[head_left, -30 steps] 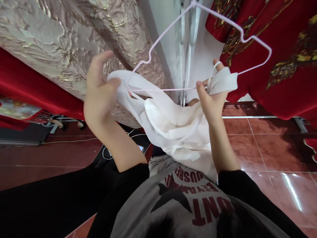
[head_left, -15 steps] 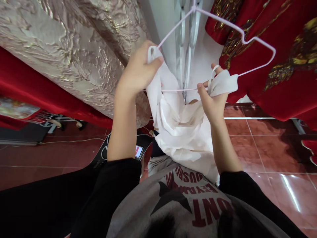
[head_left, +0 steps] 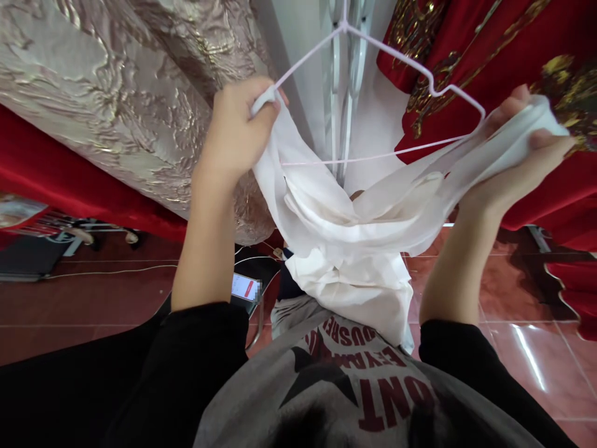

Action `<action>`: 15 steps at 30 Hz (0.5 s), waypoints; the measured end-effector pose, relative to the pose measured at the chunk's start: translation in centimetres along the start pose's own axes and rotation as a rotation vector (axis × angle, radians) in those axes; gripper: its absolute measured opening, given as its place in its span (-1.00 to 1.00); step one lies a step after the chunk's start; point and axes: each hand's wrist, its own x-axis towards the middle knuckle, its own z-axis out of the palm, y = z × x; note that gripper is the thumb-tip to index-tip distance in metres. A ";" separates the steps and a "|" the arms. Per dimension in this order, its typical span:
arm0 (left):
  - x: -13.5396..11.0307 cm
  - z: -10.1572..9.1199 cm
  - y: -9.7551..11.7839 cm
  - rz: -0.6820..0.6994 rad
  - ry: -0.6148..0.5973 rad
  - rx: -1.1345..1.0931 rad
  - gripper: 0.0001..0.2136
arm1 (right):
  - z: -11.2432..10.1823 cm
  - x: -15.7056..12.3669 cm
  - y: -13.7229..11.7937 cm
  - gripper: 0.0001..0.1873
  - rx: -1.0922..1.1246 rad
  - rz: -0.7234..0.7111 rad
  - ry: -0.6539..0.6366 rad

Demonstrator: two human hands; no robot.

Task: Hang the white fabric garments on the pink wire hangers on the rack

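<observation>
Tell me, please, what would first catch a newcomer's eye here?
At the centre, a white garment stretched between the left hand and right hand stands out first, with a lilac hanger rising above it. Shimmering textured fabric hangs at upper left, and gold-decorated red cloth at upper right.

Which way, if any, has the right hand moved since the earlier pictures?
Yes: the right hand has moved to the right, farther from the metal poles behind, stretching the white cloth out that way.
</observation>
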 end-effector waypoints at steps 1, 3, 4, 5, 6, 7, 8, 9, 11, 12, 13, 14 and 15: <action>0.1 0.0 0.0 0.052 -0.086 0.129 -0.70 | -0.4 0.7 -0.1 -0.14 -0.004 0.014 -0.038; 0.1 0.1 0.1 0.147 -0.224 0.358 -0.73 | -0.9 1.4 -0.3 -0.03 -0.013 0.038 -0.179; 0.2 0.2 0.1 0.163 -0.224 0.382 -0.73 | -0.9 1.5 -0.5 -0.01 -0.007 0.042 -0.265; 0.2 0.3 0.1 0.151 -0.208 0.377 -0.72 | -0.9 1.5 -0.7 0.02 0.005 0.041 -0.339; 0.2 0.4 0.1 0.129 -0.185 0.363 -0.72 | -0.7 1.5 -0.9 0.04 0.019 0.041 -0.389; 0.2 0.4 0.1 0.111 -0.164 0.351 -0.72 | -0.5 1.4 -1.2 0.05 0.030 0.027 -0.412; 0.1 0.4 0.2 0.109 -0.145 0.346 -0.73 | -0.3 1.3 -1.6 0.06 0.036 0.006 -0.423; 0.1 0.4 0.2 0.121 -0.147 0.357 -0.74 | -0.1 1.2 -2.0 0.08 0.046 -0.013 -0.426; 0.0 0.3 0.2 0.195 -0.186 0.407 -0.75 | 0.2 1.0 -2.6 0.12 0.072 0.007 -0.435; 0.0 0.2 0.2 0.235 -0.213 0.444 -0.74 | 0.2 0.9 -2.9 0.13 0.086 0.016 -0.432; 0.0 0.2 0.2 0.269 -0.239 0.486 -0.73 | 0.2 0.8 -3.1 0.15 0.088 0.014 -0.434; 0.0 0.1 0.1 0.291 -0.257 0.525 -0.72 | 0.1 0.8 -3.2 0.16 0.073 0.002 -0.449; 0.1 0.0 0.1 0.312 -0.262 0.552 -0.70 | 0.0 0.7 -3.3 0.16 0.036 -0.017 -0.476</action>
